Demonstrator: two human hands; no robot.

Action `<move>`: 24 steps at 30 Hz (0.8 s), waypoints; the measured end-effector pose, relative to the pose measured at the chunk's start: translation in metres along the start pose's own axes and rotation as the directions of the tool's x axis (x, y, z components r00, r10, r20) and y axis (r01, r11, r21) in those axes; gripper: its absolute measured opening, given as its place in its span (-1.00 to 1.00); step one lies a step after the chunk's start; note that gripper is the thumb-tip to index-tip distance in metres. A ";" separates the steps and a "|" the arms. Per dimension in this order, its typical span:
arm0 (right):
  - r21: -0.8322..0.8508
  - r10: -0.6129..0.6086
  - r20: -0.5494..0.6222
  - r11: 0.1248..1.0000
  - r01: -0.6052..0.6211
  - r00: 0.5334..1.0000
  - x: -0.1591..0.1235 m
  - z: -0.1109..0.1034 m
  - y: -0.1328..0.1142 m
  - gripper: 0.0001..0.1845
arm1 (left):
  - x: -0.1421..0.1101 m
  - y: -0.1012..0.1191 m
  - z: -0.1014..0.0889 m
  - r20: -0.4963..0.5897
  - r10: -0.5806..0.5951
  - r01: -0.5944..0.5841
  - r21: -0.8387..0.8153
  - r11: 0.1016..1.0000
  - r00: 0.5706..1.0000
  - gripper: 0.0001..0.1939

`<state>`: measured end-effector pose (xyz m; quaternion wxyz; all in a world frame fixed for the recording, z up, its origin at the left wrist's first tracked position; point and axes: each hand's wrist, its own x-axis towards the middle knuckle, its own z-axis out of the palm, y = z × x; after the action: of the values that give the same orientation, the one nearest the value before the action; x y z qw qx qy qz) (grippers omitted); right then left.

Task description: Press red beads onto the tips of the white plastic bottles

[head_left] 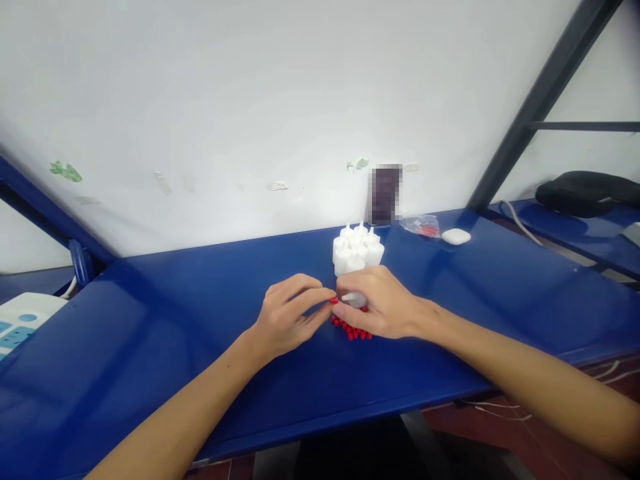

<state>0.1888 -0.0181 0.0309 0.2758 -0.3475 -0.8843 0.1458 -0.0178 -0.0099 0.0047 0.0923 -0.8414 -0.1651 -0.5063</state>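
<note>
Within the left hand's pinch, a small red piece, just beside the bottle in the right hand's grip.

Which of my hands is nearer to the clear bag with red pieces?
Right. Your right hand, holding a white bottle, is in front and left of the bag; your left hand is farther left.
</note>
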 end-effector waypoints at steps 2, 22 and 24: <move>-0.104 0.010 0.010 0.995 -0.009 1.000 -0.003 0.003 -0.001 -0.55 | -0.003 0.000 0.003 0.018 0.040 -0.039 -0.023 0.999 0.999 -0.87; -0.020 -0.132 -0.174 0.991 0.131 0.976 -0.001 -0.008 0.018 -0.60 | -0.007 -0.008 -0.001 0.078 -0.228 0.231 -0.030 0.973 0.971 -0.88; 0.012 -0.104 -0.294 0.994 0.113 0.950 -0.003 -0.008 0.028 -0.58 | -0.008 -0.024 -0.010 0.164 -0.269 0.262 0.061 0.963 0.949 -0.77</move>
<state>0.2105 0.0004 0.0231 0.4161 -0.3122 -0.8493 0.0902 -0.0383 0.0082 0.0019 0.0248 -0.8499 -0.2936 -0.4369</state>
